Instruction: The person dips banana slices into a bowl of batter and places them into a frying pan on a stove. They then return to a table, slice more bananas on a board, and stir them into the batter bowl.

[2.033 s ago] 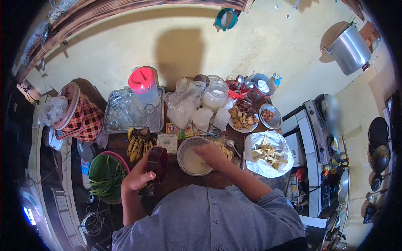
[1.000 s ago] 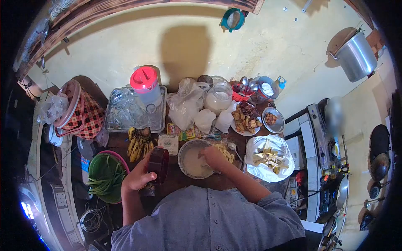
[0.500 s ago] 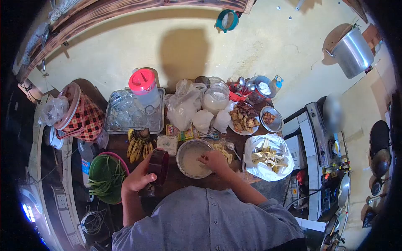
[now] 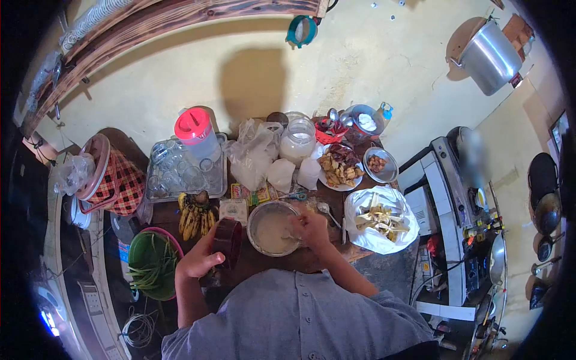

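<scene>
My left hand [image 4: 201, 257] is closed on the side of a dark red bowl [image 4: 228, 241], which is tipped on its side so its opening faces right. Just right of it stands a metal bowl [image 4: 251, 223] with pale, thick batter [image 4: 270, 227] inside. Over that bowl's right rim, my right hand [image 4: 312, 229] has its fingers bent together above the batter; what they hold, if anything, I cannot make out. Behind the left hand lie a bunch of small ripe bananas [image 4: 195, 217] and a square pale packet [image 4: 234, 210].
A tray of glasses [image 4: 157, 195] with a red-lidded pitcher [image 4: 195, 129] stands back left. Plastic bags [image 4: 252, 153], a jar [image 4: 297, 141] and a plate of fried pieces [image 4: 341, 168] line the back. Peels lie on a white bag [image 4: 405, 231] at right; a spoon [image 4: 327, 210] lies nearer.
My right hand has shifted to the right within the metal bowl, toward its rim. The left hand keeps the dark red bowl in about the same place. The whole view has shifted slightly.
</scene>
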### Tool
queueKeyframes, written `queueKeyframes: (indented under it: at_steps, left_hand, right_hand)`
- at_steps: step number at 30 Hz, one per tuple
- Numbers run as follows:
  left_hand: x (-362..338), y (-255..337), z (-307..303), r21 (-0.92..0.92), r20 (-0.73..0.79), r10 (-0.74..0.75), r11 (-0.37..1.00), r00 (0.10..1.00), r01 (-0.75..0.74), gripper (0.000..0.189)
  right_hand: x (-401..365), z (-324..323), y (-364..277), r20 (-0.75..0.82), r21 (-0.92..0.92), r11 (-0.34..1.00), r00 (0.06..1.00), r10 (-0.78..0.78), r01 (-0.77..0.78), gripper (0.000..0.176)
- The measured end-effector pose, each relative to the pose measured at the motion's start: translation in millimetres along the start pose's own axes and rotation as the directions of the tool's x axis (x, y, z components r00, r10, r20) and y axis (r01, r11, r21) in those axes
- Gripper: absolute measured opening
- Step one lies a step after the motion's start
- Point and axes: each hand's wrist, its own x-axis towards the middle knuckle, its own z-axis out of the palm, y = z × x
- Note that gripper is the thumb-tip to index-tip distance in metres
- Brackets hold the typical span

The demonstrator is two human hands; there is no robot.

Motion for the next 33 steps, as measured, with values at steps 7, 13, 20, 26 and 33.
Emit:
queueKeyframes:
  at_steps: [7, 13, 20, 26, 33]
  left_hand:
    - [-4, 8, 6, -0.007, -0.008, -0.003, 1.0, 1.0, 0.003, 0.112]
    - [-2, 5, 3, -0.026, -0.018, -0.03, 0.999, 0.999, 0.029, 0.113]
    - [1, 8, -3, -0.036, -0.01, -0.043, 0.998, 0.999, 0.042, 0.111]
    - [6, -4, -13, -0.019, -0.038, -0.027, 0.999, 0.999, 0.027, 0.112]
    - [5, -7, -16, -0.086, -0.07, -0.054, 0.995, 0.996, 0.048, 0.11]
  right_hand:
    - [37, -41, 124, -0.34, -0.646, 0.729, 0.94, -0.009, -0.227, 0.026]
    - [37, -42, 178, -0.294, -0.815, 0.557, 0.942, -0.161, -0.159, 0.021]
    - [36, -42, 152, -0.388, -0.695, 0.713, 0.885, -0.257, -0.098, 0.017]
    - [72, -66, 99, -0.601, -0.149, 0.987, 0.787, -0.141, 0.063, 0.011]
    - [168, -112, -19, -0.368, -0.672, 0.684, 0.673, -0.642, 0.285, 0.015]
